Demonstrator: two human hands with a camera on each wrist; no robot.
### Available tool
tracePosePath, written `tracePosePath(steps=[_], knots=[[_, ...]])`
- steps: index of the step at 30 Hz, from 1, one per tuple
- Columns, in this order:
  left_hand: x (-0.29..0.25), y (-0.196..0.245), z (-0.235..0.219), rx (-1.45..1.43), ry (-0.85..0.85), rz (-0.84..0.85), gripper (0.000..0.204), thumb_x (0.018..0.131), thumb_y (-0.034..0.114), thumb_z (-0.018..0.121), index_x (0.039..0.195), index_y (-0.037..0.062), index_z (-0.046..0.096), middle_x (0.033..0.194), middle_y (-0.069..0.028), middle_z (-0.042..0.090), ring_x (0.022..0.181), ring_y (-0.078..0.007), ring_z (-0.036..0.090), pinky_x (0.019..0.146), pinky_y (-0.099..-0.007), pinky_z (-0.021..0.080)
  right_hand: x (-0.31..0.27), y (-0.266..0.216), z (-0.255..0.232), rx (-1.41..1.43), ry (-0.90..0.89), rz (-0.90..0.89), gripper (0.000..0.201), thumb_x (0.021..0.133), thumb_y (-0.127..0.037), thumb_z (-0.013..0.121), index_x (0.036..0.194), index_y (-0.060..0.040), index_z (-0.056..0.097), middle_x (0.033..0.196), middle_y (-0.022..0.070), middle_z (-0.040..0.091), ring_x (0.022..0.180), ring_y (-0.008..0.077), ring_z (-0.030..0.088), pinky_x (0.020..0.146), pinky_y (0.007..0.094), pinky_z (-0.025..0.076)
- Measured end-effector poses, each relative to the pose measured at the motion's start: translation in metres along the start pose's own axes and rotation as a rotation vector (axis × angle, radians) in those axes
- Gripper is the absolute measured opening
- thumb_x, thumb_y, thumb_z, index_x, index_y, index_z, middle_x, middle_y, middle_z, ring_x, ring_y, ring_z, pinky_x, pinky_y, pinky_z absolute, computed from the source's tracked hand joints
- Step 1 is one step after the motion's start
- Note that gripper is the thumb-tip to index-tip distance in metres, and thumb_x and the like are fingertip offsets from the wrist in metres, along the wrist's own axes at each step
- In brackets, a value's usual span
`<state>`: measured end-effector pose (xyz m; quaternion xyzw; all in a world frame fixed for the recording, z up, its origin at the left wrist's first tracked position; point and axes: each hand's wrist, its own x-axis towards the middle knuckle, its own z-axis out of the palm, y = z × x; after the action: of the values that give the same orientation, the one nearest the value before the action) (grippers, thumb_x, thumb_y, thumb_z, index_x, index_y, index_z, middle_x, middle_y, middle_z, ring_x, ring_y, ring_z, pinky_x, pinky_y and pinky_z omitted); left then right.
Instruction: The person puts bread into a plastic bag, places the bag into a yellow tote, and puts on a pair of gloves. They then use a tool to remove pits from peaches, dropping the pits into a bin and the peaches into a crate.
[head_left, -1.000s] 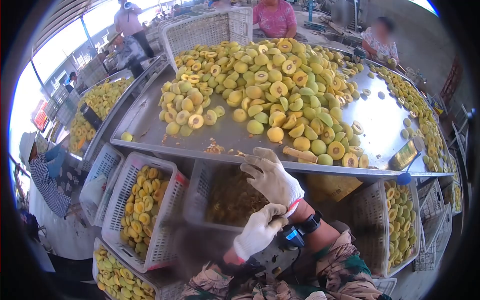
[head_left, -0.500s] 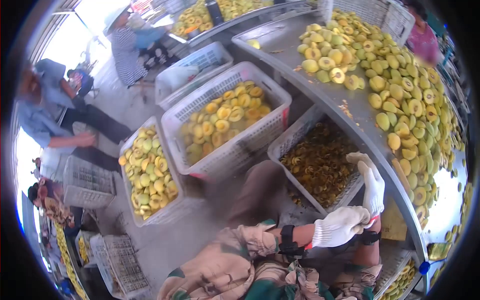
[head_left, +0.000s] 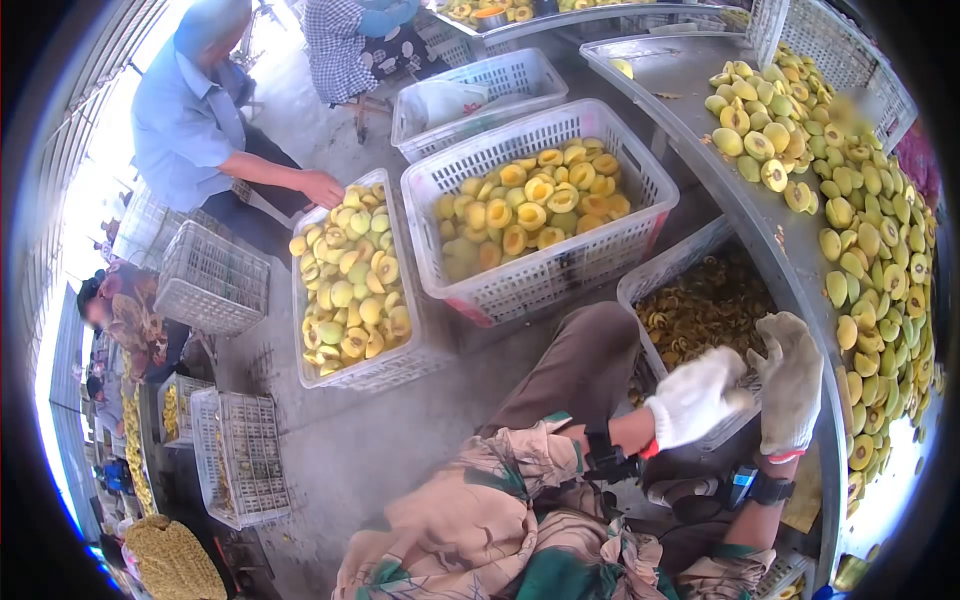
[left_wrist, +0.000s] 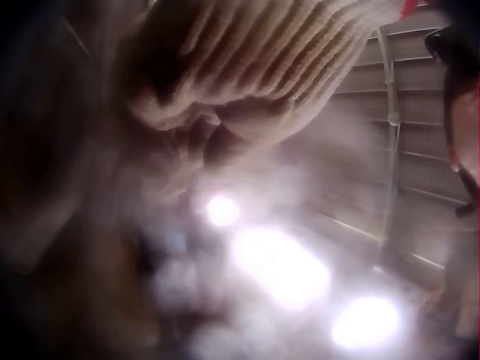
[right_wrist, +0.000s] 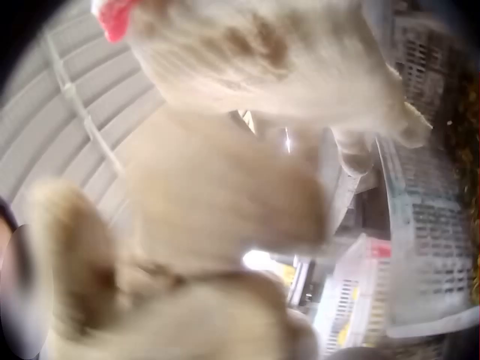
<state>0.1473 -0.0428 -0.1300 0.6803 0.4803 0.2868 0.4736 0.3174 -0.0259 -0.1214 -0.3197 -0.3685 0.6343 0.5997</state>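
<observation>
Both hands wear white knit gloves with red-edged cuffs. My right hand (head_left: 790, 385) is raised beside the metal table edge, fingers loosely extended and holding nothing. Close by its palm side is my left hand (head_left: 695, 400), motion-blurred, its fingers pointing toward the right hand. Ribbed knit covers the left hand (left_wrist: 247, 67) at the top of the left wrist view. In the right wrist view the right hand (right_wrist: 262, 67) shows brown stains, with the blurred left hand below it. Under both hands stands a crate (head_left: 640, 290) of brown fruit scraps.
Halved yellow-green fruit (head_left: 890, 290) is heaped on the metal table (head_left: 690, 100) at right. A large white crate (head_left: 540, 270) and a lower crate (head_left: 390, 365) hold more halves. At the lower crate's far rim is a person in a blue shirt (head_left: 190, 130). Stacked crates (head_left: 215, 280) stand left.
The head view has swung left, away from the table. My left hand has let go of the right glove's cuff and moved up toward its fingers. The blue-shirted person now reaches to the lower crate.
</observation>
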Motion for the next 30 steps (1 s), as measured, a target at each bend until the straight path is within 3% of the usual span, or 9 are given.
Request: tracePosePath(steps=[1, 3, 4, 7, 8, 14, 23, 26, 30], knots=[[0.007, -0.013, 0.0, -0.018, 0.131, -0.064, 0.053, 0.083, 0.033, 0.065, 0.121, -0.0007, 0.052, 0.103, -0.0192, 0.064, 0.097, -0.0339, 0.063, 0.085, -0.0396, 0.048, -0.001, -0.001, 0.008, 0.112, -0.026, 0.009, 0.045, 0.098, -0.035, 0.038, 0.124, -0.0006, 0.051, 0.124, 0.0128, 0.055, 0.122, 0.0292, 0.046, 0.102, 0.0411, 0.036], [0.021, -0.033, 0.003, -0.47, 0.107, -0.043, 0.056, 0.085, 0.035, 0.064, 0.123, -0.0048, 0.049, 0.097, -0.0179, 0.065, 0.09, -0.0269, 0.065, 0.079, -0.0357, 0.049, -0.002, 0.007, 0.016, 0.159, -0.079, 0.048, 0.046, 0.098, -0.036, 0.039, 0.125, 0.0, 0.049, 0.126, 0.0142, 0.052, 0.122, 0.0337, 0.045, 0.101, 0.0441, 0.038], [0.022, -0.035, 0.0, -0.307, 0.044, -0.14, 0.047, 0.087, 0.031, 0.061, 0.117, -0.0046, 0.055, 0.089, -0.0142, 0.065, 0.081, -0.02, 0.063, 0.072, -0.033, 0.048, -0.002, 0.012, 0.019, 0.132, -0.078, 0.072, 0.046, 0.098, -0.036, 0.039, 0.125, -0.0001, 0.049, 0.126, 0.0142, 0.052, 0.122, 0.0339, 0.045, 0.1, 0.0442, 0.038], [0.025, -0.031, -0.005, -0.428, -0.032, -0.119, 0.038, 0.088, 0.029, 0.059, 0.109, -0.0033, 0.061, 0.082, -0.012, 0.063, 0.074, -0.0194, 0.061, 0.067, -0.0338, 0.047, -0.002, 0.013, 0.031, 0.243, -0.09, 0.086, 0.046, 0.098, -0.035, 0.041, 0.124, 0.001, 0.049, 0.123, 0.0146, 0.053, 0.122, 0.0345, 0.045, 0.099, 0.0438, 0.04], [0.027, -0.039, 0.003, -0.437, 0.056, -0.088, 0.031, 0.088, 0.027, 0.059, 0.099, -0.0016, 0.064, 0.08, -0.0141, 0.064, 0.072, -0.0222, 0.062, 0.065, -0.0361, 0.048, -0.002, 0.012, 0.033, 0.271, -0.089, 0.101, 0.046, 0.098, -0.035, 0.041, 0.124, 0.0013, 0.049, 0.123, 0.015, 0.054, 0.121, 0.0344, 0.045, 0.099, 0.0436, 0.04], [0.024, -0.046, 0.012, -0.118, 0.238, 0.024, 0.024, 0.086, 0.024, 0.059, 0.094, 0.002, 0.064, 0.087, -0.0182, 0.064, 0.081, -0.0352, 0.063, 0.071, -0.04, 0.048, 0.006, 0.024, 0.02, 0.135, -0.062, 0.077, 0.047, 0.097, -0.036, 0.042, 0.126, 0.0014, 0.047, 0.123, 0.0172, 0.053, 0.119, 0.0343, 0.046, 0.098, 0.0439, 0.04], [0.034, -0.039, 0.0, -0.015, 0.141, 0.176, 0.028, 0.086, 0.03, 0.061, 0.097, 0.0037, 0.061, 0.092, -0.0175, 0.064, 0.086, -0.0362, 0.063, 0.075, -0.0434, 0.049, 0.004, 0.006, 0.025, 0.337, -0.066, 0.063, 0.052, 0.097, -0.039, 0.042, 0.137, -0.0064, 0.04, 0.132, 0.0133, 0.048, 0.12, 0.0322, 0.044, 0.098, 0.0511, 0.039], [0.027, -0.02, 0.0, 0.192, 0.49, 0.191, 0.038, 0.086, 0.036, 0.062, 0.1, 0.0015, 0.059, 0.092, -0.0193, 0.064, 0.087, -0.0365, 0.063, 0.075, -0.0433, 0.049, 0.005, -0.006, 0.028, 0.378, -0.037, -0.035, 0.052, 0.098, -0.04, 0.04, 0.143, -0.0127, 0.035, 0.137, 0.0108, 0.043, 0.121, 0.0317, 0.043, 0.098, 0.0538, 0.037], [0.02, -0.021, 0.014, -0.056, -0.021, -0.13, 0.045, 0.087, 0.042, 0.062, 0.099, -0.0013, 0.059, 0.089, -0.0199, 0.065, 0.082, -0.0329, 0.064, 0.073, -0.0374, 0.049, 0.005, -0.008, 0.034, 0.421, 0.037, -0.061, 0.049, 0.1, -0.041, 0.036, 0.144, -0.0178, 0.034, 0.139, 0.0095, 0.041, 0.123, 0.0328, 0.04, 0.1, 0.0558, 0.035]])
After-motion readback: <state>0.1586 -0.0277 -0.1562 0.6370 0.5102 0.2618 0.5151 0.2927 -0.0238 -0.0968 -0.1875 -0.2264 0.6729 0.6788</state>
